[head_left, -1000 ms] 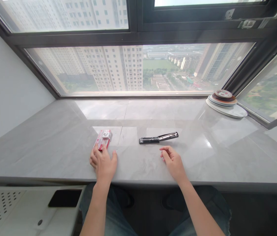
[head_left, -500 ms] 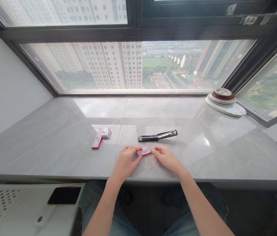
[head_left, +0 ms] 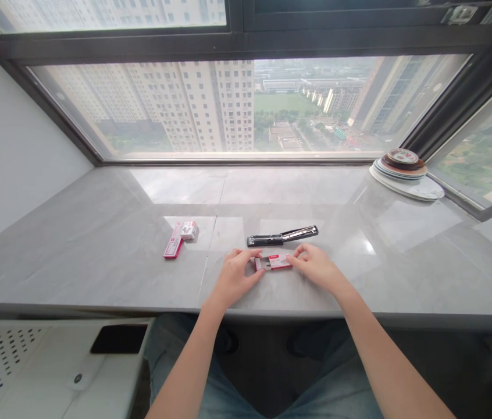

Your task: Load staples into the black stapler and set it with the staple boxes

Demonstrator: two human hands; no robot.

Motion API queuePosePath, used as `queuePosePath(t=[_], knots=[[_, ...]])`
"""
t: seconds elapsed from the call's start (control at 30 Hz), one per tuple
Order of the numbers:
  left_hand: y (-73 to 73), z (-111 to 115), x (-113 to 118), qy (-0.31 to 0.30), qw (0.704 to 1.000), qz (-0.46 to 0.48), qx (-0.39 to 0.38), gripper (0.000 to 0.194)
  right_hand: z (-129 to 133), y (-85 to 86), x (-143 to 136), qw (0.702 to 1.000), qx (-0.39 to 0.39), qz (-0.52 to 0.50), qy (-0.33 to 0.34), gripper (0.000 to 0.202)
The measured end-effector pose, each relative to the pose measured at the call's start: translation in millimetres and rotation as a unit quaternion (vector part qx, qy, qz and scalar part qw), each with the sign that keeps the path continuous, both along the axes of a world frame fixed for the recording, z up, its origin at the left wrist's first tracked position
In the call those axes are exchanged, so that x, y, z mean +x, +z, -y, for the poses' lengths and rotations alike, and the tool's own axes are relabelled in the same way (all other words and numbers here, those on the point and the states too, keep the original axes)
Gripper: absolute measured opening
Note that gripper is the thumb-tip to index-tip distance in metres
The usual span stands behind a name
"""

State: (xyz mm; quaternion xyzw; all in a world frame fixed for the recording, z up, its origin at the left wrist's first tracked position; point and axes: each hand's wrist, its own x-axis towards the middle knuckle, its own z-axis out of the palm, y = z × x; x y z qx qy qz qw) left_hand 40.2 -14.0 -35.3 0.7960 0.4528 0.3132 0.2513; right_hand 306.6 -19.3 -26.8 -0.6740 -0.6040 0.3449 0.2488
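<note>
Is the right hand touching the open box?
Touching: the head view shows the right hand with its fingers on the right end of the open box.

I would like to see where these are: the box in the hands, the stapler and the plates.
Box (head_left: 278,261): head view, on its printed sleeve.
Stapler (head_left: 281,238): head view, where its two parts meet.
Plates (head_left: 404,173): head view, on the rims midway up the stack.
</note>
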Motion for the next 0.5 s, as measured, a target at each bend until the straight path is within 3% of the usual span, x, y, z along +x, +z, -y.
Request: queuePosePath(t=[0.1, 0.23, 0.33, 0.5], knots=[[-0.8, -0.4, 1.0, 0.003, 1.000, -0.005, 0.003, 0.055, -4.8, 16.2, -17.8, 0.990, 0.094, 0.078, 0.066, 0.022], [-1.6, -1.1, 0.7, 0.004, 1.000, -0.008, 0.005, 0.062, -19.1, 32.3, -49.9, 0.958, 0.107, 0.197, 0.181, 0.015], [-1.2, -1.4, 0.0, 0.002, 1.000, -0.010, 0.003, 0.064, -30.2, 37.0, -63.2, 0.933, 0.107, 0.274, 0.207, 0.013], [-1.1, -1.7, -0.5, 0.009, 1.000, -0.012, -0.001, 0.063, -36.3, 40.4, -63.1, 0.923, 0.105, 0.290, 0.232, 0.012]])
